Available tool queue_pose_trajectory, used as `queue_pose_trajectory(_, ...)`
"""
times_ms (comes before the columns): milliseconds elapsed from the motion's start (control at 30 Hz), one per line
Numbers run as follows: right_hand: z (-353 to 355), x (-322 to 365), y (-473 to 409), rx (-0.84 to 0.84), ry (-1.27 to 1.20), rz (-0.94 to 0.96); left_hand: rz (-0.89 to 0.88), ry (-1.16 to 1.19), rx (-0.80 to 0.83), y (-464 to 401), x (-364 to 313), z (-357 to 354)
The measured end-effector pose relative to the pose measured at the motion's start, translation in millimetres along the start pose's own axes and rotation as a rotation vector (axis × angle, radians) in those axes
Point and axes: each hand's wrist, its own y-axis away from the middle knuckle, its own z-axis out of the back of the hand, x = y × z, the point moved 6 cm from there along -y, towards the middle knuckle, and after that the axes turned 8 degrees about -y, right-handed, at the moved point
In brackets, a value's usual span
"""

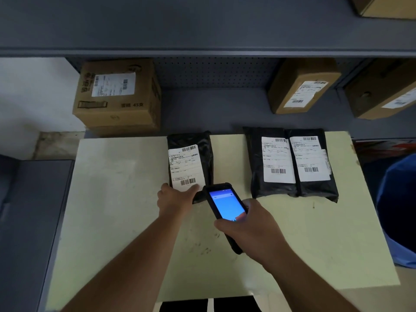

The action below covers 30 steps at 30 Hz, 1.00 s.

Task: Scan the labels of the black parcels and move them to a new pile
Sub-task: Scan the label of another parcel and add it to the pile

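One black parcel (pixel 202 152) with a white barcode label lies alone near the table's far middle. My left hand (pixel 174 198) grips its near edge, thumb resting on the label's lower corner. My right hand (pixel 249 230) holds a black handheld scanner (pixel 225 206), its blue screen lit, its top end just right of that parcel's near corner. Two more black parcels (pixel 256 167) (pixel 328 188) lie side by side at the far right of the table, labels up.
The pale table (pixel 117 199) stands against a grey shelf unit. Cardboard boxes sit on the shelf: one at left (pixel 117 95), two at right (pixel 301 86) (pixel 382 91). A blue bin (pixel 398 210) stands at the table's right side.
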Motion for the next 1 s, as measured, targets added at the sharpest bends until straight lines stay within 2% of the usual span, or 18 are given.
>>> queue_pose_trajectory(400, 10.9, -0.6, -2.4, 0.007, 0.037, -0.021, 0.072, -0.131, -0.021, 1.8, -12.9, -16.2)
queue_pose_trajectory(600, 19.3, -3.1, -3.3, -0.003, 0.034, -0.025, 0.083, -0.113, -0.031, 2.2, -24.9, -20.7)
queue_pose_trajectory(867, 24.0, -11.8, -2.2, 0.003, 0.046, -0.041, 0.048, -0.032, -0.048, 7.6, -31.6, -20.4)
queue_pose_trajectory(1000, 24.2, -14.6, -2.2, 0.003, 0.039, -0.042, 0.042, 0.145, -0.032, 9.4, -25.9, -18.3)
